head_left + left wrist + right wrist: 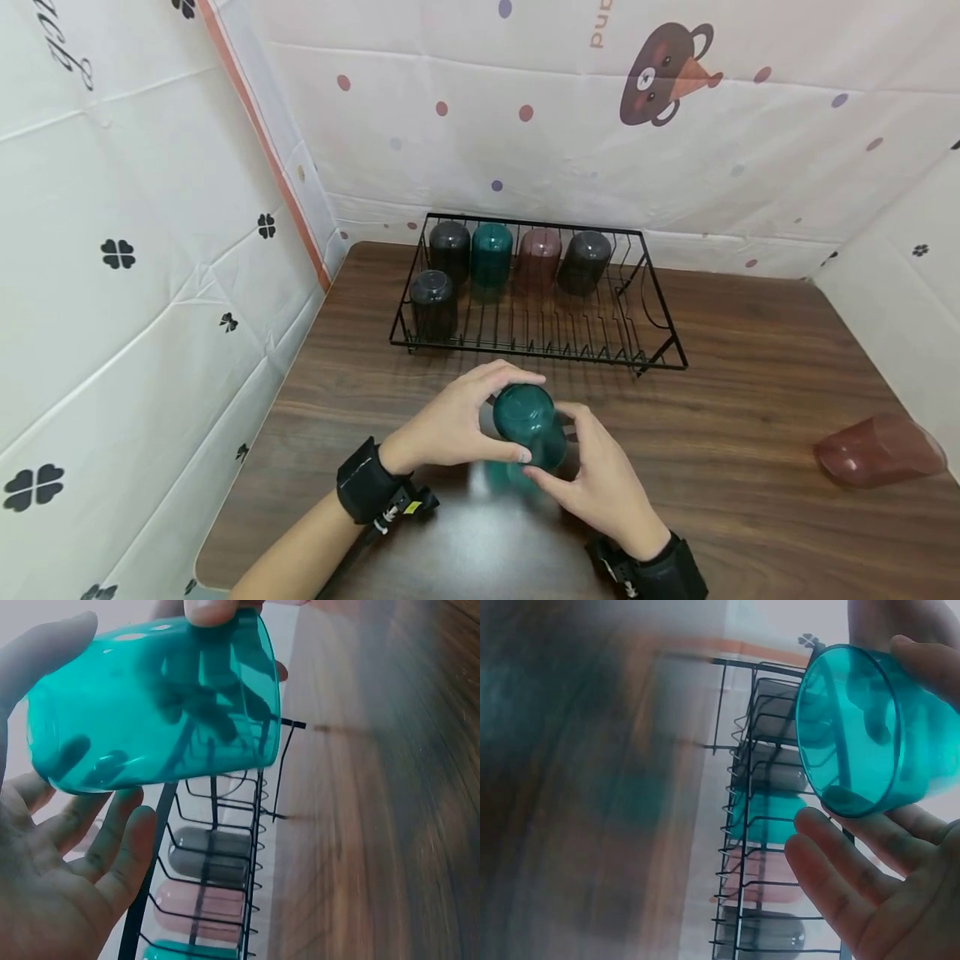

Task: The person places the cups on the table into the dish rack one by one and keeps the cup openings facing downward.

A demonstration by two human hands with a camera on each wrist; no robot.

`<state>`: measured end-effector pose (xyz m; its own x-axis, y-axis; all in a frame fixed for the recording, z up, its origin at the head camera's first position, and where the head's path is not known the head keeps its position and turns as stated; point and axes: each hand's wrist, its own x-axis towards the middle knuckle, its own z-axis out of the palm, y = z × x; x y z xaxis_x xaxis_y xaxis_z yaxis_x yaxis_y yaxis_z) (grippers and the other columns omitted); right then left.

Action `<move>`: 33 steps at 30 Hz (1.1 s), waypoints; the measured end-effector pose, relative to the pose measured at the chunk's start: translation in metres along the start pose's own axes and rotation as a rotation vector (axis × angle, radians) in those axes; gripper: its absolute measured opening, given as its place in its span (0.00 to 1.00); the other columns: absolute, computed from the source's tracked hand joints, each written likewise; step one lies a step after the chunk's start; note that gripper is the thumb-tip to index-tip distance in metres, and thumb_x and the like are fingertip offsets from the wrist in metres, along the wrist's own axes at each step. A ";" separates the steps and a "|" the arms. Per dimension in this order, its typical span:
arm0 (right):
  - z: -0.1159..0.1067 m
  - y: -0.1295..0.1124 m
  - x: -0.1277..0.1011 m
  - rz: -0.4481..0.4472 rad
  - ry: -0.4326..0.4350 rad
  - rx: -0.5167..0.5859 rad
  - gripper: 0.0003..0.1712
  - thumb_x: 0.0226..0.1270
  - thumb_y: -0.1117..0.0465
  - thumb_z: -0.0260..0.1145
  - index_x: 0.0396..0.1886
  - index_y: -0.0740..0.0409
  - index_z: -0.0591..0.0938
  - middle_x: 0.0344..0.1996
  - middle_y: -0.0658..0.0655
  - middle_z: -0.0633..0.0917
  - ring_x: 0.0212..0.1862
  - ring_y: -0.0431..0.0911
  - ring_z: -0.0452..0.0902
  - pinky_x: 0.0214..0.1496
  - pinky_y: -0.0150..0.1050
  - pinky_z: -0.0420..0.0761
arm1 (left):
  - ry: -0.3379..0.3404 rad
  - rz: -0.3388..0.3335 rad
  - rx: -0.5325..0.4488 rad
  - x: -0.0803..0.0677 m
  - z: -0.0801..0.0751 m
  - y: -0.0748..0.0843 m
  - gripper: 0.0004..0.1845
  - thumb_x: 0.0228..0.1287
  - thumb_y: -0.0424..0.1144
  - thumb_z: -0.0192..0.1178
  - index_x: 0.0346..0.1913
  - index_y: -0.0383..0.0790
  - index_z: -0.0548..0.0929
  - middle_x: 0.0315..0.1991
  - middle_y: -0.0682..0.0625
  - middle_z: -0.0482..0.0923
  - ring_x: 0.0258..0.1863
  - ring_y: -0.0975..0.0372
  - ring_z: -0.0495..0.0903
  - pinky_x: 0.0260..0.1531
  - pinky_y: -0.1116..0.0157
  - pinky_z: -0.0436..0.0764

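A clear teal cup (527, 412) is held mouth down above the table, in front of the rack. My left hand (457, 417) curls its thumb and fingers around the cup near its base. From the other side my right hand (600, 475) grips it lower, toward the rim. In the left wrist view the teal cup (157, 705) lies across the picture, with the right thumb pressed on it near the rim. Its open mouth shows in the right wrist view, where the fingers of my right hand (885, 877) pass beneath the cup (847, 727).
A black wire rack (540, 354) stands at the back of the wooden table (720, 500). It holds several upturned cups: a teal one (492, 254), a pink one (538, 258) and grey ones (432, 304). A pink cup (873, 452) lies on its side at the right.
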<state>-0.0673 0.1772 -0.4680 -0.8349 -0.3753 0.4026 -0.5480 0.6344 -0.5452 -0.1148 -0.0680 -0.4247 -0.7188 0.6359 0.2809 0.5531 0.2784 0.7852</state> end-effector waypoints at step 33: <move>0.006 0.008 -0.004 0.028 0.000 0.054 0.46 0.54 0.49 0.82 0.69 0.46 0.67 0.57 0.41 0.80 0.53 0.38 0.79 0.47 0.47 0.85 | -0.032 0.074 0.069 0.013 0.002 0.011 0.41 0.55 0.54 0.77 0.72 0.58 0.71 0.67 0.59 0.71 0.60 0.69 0.77 0.57 0.66 0.81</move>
<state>-0.0688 0.1794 -0.4780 -0.8501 -0.3576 0.3866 -0.5261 0.6074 -0.5952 -0.1179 -0.0554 -0.4136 -0.6618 0.6788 0.3183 0.6328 0.2780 0.7227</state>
